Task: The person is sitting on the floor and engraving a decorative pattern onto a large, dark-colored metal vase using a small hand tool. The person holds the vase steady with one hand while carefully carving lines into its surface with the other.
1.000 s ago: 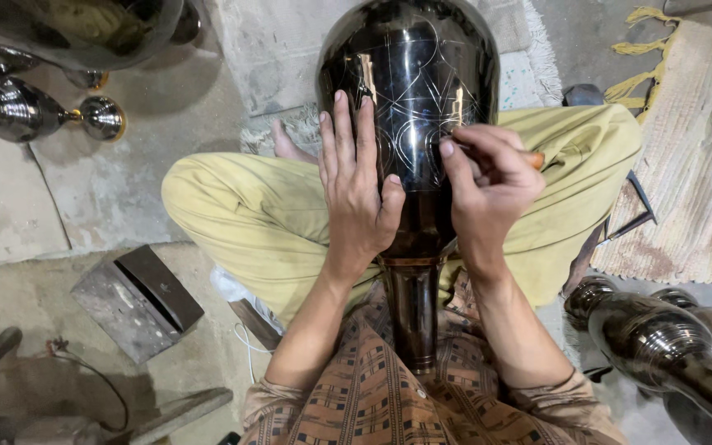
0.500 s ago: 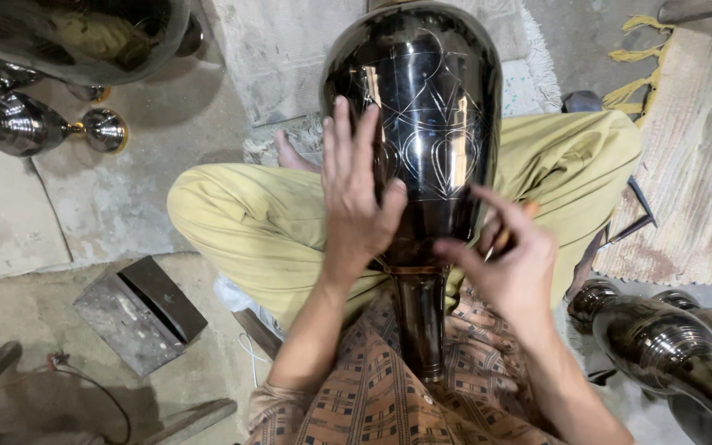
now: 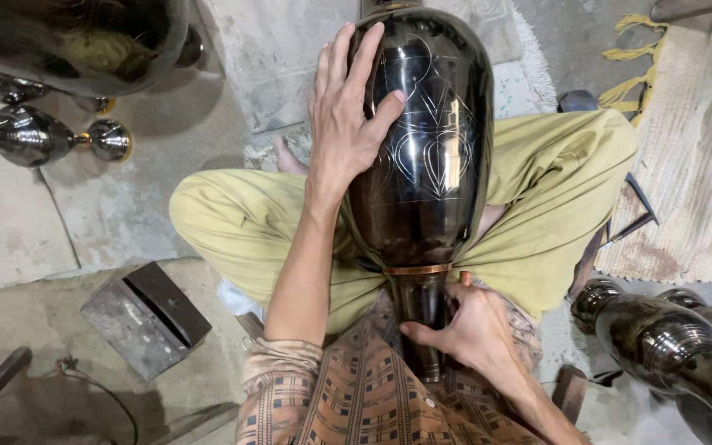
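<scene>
A large black metal vase (image 3: 434, 156) with engraved line patterns lies lengthwise across my lap, its narrow neck toward my body. My left hand (image 3: 348, 115) rests flat on the upper left side of the vase's belly, fingers spread. My right hand (image 3: 467, 325) grips the vase's slim dark neck just below a copper-coloured band (image 3: 418, 269). A small wooden-tipped tool end pokes up above my right hand; I cannot tell what it is. My legs in yellow-green trousers (image 3: 241, 222) are crossed under the vase.
Other shiny dark vases lie at the upper left (image 3: 67, 41) and lower right (image 3: 669, 346). A small vase piece with brass knob (image 3: 43, 136) lies left. A metal block (image 3: 146, 317) sits on the stone floor at lower left. A woven mat (image 3: 686, 165) is right.
My left hand slid up the vase's belly. My right hand left the engraved belly and dropped down to grip the neck. The vase has shifted closer to me.
</scene>
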